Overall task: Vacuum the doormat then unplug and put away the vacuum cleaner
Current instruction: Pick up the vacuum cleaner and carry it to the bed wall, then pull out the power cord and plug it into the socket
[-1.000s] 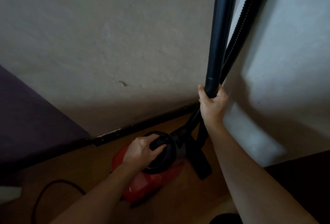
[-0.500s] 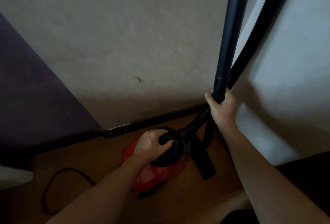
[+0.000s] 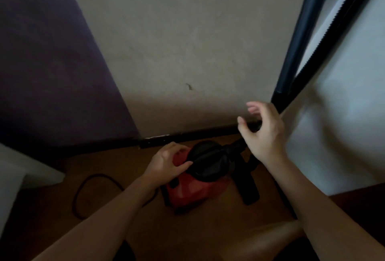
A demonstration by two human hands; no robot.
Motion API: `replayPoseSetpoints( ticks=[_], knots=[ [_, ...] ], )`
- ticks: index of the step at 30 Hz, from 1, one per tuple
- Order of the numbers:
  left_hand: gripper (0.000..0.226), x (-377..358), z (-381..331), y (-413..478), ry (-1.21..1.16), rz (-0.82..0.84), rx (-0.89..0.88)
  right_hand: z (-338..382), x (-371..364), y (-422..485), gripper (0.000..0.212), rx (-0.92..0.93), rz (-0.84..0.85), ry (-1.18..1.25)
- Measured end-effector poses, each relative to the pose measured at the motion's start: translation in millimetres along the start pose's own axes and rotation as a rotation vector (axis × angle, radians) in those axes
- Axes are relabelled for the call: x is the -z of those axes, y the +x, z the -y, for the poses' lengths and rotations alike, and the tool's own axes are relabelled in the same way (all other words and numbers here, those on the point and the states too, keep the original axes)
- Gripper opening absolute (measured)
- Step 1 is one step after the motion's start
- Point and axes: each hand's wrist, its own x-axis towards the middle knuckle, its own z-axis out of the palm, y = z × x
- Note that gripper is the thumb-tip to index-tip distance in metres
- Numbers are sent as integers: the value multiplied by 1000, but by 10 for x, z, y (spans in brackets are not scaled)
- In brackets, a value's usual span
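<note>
A small red vacuum cleaner (image 3: 187,190) with a black domed top (image 3: 208,160) sits on the wooden floor in a wall corner. Its black rigid tube (image 3: 300,37) and ribbed hose (image 3: 341,29) lean upright against the right wall, and the floor nozzle (image 3: 249,190) lies beside the body. My left hand (image 3: 168,162) rests on the red body with relaxed fingers, thumb against the edge of the black top. Just left of the tube's lower end, my right hand (image 3: 264,133) hovers with loosely spread fingers and holds nothing. The black power cord (image 3: 91,187) loops on the floor to the left.
A plaster wall (image 3: 187,52) with a dark baseboard (image 3: 158,141) stands behind the vacuum. A dark purple panel (image 3: 41,62) and a white object (image 3: 12,173) are on the left. Dark furniture (image 3: 362,204) sits at the lower right.
My right hand has let go of the tube and opened beside it. My left hand has slid off the black handle onto the red body. The view shifted left.
</note>
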Motion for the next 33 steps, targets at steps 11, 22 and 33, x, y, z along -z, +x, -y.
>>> replayPoseSetpoints(
  ticks=[11, 22, 33],
  knots=[
    [40, 142, 642, -1007, -80, -100, 346, 661, -867, -451, 47, 353, 932, -62],
    [37, -176, 1064, -1027, -188, 5, 470, 491, -1088, -561, 52, 361, 1091, -254],
    [31, -563, 1425, -666, -541, 107, 458, 411, -1091, -615, 55, 258, 1080, -214]
  ],
)
